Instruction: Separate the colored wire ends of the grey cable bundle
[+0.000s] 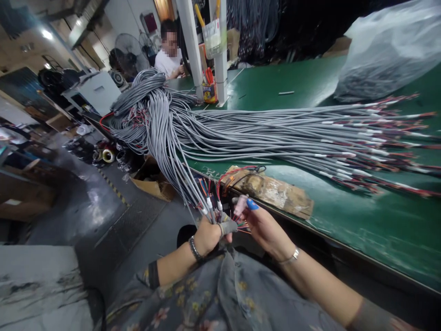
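running down into the left grip (208, 235), gray cables (167, 149)

Blur hides whether my right hand (264, 226) grips wires (243, 225). My view crops the plastic bag (386, 50) toward the table (382, 218)'s far edge.

"Can you read any lettering from where you are?"
"None. I see print on the yellow packet (209, 93) between the white posts (222, 78), too small and blurred for me."
"And those pale marks (209, 172) on the tabletop (375, 230)?"
"Scribbles; I can't read them either."
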A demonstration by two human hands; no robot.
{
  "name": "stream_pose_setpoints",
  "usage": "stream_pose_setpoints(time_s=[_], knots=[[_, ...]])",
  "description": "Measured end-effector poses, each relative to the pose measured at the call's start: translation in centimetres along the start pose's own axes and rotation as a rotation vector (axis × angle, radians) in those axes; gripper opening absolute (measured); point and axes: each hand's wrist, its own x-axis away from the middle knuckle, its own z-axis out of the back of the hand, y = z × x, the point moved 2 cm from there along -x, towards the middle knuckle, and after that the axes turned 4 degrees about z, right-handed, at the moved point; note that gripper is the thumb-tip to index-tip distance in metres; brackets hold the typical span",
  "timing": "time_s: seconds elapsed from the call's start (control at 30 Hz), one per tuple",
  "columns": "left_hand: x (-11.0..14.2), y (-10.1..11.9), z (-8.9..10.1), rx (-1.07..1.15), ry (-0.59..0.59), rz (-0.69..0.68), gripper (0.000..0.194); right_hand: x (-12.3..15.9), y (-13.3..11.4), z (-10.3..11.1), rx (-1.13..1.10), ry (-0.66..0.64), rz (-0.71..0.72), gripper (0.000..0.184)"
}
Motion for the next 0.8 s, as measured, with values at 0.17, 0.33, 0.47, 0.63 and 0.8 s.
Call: stream_pose_setpoints(time_s=[0.17,0.33,0.47,0.63,0.8], knots=[[-0.25,0.10,-0.09,0.018,-0.030,-0.006,0.039,0.04,-0.13,-0.08,0.021,-0.015,-0.013,0.037],[-0.46,0.03,0.24,0.049,-0.046,0.010,0.039,0.05,-0.03,-0.06,-0.023,0.027,-0.069,0.040],[-0.43,0.09,0.33,0.059,-0.052,0.021,0.035,0.09,0.03,-0.04,-0.042,0.032,-0.089,0.042],[-0.45,-0.01,0.22,0.077,-0.066,0.036,0.031,0.00,-0.02,0.28,-0.017,0.057,-0.096,0.040],[-0.85,-0.28,0.18,0.065,-0.082,0.040,0.032,0.03,-0.17,0.36,-0.086,0.007,-0.098,0.040]])
